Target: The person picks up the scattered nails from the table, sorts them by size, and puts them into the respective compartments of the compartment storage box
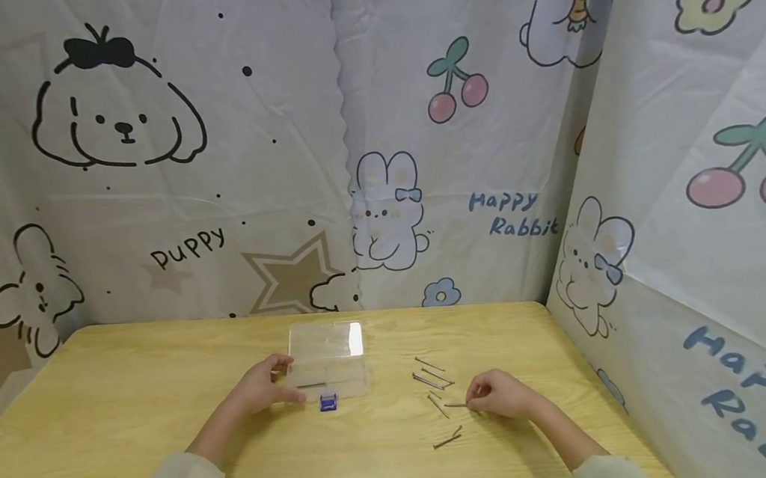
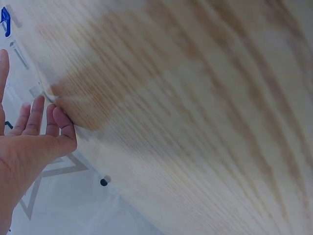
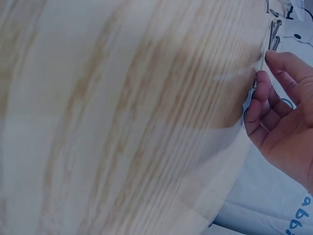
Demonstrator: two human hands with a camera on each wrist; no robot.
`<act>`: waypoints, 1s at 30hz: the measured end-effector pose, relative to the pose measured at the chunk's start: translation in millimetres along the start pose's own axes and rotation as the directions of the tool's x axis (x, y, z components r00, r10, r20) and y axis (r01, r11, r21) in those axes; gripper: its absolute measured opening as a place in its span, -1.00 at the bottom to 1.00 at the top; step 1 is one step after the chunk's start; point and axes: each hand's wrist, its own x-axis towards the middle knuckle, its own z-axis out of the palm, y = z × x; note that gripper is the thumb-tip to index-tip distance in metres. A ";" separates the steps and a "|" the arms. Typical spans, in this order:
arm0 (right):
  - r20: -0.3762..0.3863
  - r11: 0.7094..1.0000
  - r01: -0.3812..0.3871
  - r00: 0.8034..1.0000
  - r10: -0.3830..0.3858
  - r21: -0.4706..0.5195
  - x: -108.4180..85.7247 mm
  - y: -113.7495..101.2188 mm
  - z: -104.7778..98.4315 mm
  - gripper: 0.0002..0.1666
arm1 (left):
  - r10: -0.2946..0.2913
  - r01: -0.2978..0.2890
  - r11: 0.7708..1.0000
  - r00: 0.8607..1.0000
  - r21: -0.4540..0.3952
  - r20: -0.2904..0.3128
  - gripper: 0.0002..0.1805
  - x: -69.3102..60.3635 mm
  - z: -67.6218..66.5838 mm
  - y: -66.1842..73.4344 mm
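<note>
A clear plastic box (image 1: 356, 378) stands with its lid (image 1: 313, 340) raised at the back and a blue latch (image 1: 328, 402) at the front. One thin metal nail (image 1: 311, 386) lies inside. At the box's left side rests my left hand (image 1: 260, 387), thumb by the front corner, fingers loosely bent; the left wrist view shows this hand (image 2: 36, 139) beside the blue latch (image 2: 6, 22). My right hand (image 1: 503, 394) pinches the right end of a nail (image 1: 455, 405) low at the table. In the right wrist view, thumb and forefinger of that hand (image 3: 283, 107) are close together.
Several loose nails (image 1: 428, 380) lie between the box and my right hand, with a few nearer the front (image 1: 448, 441). Printed cloth (image 1: 282, 164) hangs behind the wooden table (image 1: 163, 361) and along its right side.
</note>
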 end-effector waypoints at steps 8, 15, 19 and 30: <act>-0.001 1.000 -0.002 1.000 0.002 0.024 2.1 -3.0 1.7 -0.87 | 0.006 -0.006 1.000 1.000 -0.008 -0.006 -0.13 -0.5 2.2 -3.1; -0.023 1.000 0.010 1.000 -0.010 -0.007 8.5 -11.9 0.3 -0.89 | -0.008 0.008 1.000 1.000 -0.014 -0.003 -0.13 1.2 2.2 -2.0; -0.026 1.000 0.011 1.000 -0.011 0.005 13.1 -18.1 -0.1 -0.89 | -0.002 0.002 1.000 1.000 -0.022 -0.005 -0.14 1.9 0.9 0.3; -0.032 1.000 0.008 0.999 -0.008 0.014 25.4 -30.4 5.8 -0.88 | -0.014 0.014 1.000 1.000 -0.026 0.012 -0.14 -0.9 1.2 -1.0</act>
